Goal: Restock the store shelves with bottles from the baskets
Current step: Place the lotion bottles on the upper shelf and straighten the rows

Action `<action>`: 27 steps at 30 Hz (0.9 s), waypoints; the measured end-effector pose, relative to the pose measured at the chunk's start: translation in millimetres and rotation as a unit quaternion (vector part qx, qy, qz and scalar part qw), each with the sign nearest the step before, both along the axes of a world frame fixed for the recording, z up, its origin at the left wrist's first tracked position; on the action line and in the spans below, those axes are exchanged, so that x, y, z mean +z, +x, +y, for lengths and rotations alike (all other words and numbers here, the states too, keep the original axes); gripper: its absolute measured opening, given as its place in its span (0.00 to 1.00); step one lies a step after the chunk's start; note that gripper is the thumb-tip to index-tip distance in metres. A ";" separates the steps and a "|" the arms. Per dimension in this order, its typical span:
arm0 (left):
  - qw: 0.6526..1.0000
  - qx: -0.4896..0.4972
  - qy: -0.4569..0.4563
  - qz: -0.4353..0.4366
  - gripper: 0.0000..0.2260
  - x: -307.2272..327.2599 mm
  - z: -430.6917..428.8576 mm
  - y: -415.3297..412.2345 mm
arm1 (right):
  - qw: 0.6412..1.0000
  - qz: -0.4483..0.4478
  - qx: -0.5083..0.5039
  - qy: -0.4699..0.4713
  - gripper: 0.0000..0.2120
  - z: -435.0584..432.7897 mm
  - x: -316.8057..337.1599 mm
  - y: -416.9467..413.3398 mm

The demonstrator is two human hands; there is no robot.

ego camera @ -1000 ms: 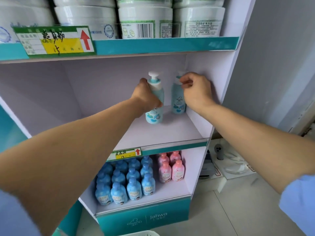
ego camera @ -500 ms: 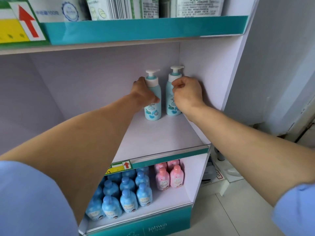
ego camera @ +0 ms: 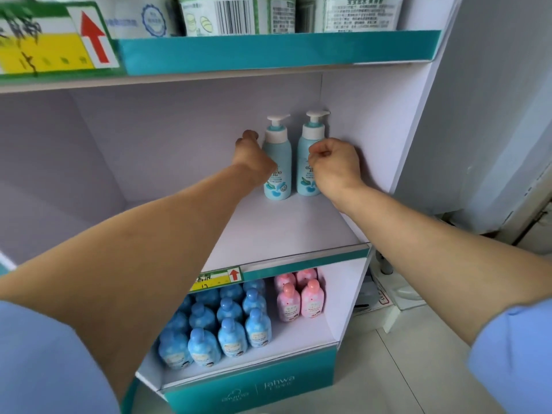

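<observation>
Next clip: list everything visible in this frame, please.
pump bottles: 2, light blue with white pumps, middle shelf, back right corner
blue bottles: about a dozen showing, blue, bottom shelf, left
pink bottles: 4, pink, bottom shelf, right
tubs: several, white, top shelf, cut off
price tags: 2, yellow and green, shelf edges
shelf unit: 1, white with teal edges
left hand: 1, bare, against left pump bottle
right hand: 1, bare, fingers curled, at right pump bottle

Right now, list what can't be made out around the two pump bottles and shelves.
Head view only.
1. Left hand: grip unclear, palm side turned away against the left pump bottle.
2. Right hand: contact unclear, its fist covers the right pump bottle side.
3. Top-shelf tubs: cut off by the upper edge.
4. Big price label: blurred, unreadable.
5. Baskets: out of frame.
</observation>
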State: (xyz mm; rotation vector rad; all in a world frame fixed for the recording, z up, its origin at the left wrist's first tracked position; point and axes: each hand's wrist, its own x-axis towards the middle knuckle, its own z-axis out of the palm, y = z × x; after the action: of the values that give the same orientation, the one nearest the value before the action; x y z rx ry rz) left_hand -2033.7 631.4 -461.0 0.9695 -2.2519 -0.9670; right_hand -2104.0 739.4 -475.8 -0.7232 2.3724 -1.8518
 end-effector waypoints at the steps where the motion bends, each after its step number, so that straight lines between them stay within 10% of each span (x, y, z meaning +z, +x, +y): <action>1: 1.000 -0.002 0.004 0.003 0.28 2.4 3.4 9.3 | 1.000 0.001 0.000 0.000 0.08 3.1 2.3 4.1; 12: 0.992 -0.083 0.024 0.092 0.15 7.9 82.0 146.1 | 0.996 0.009 0.083 -0.004 0.07 63.6 10.8 96.3; 27: 0.945 -0.098 0.244 -0.193 0.09 -180.3 115.4 343.4 | 0.882 -0.085 0.337 0.318 0.03 101.6 -172.4 264.0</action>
State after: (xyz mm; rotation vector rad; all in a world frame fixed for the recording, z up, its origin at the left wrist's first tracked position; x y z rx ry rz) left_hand -1690.3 746.8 -641.2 1.2472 -2.5171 -1.5958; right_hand -1840.1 841.1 -648.1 -1.0457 2.0244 -0.7622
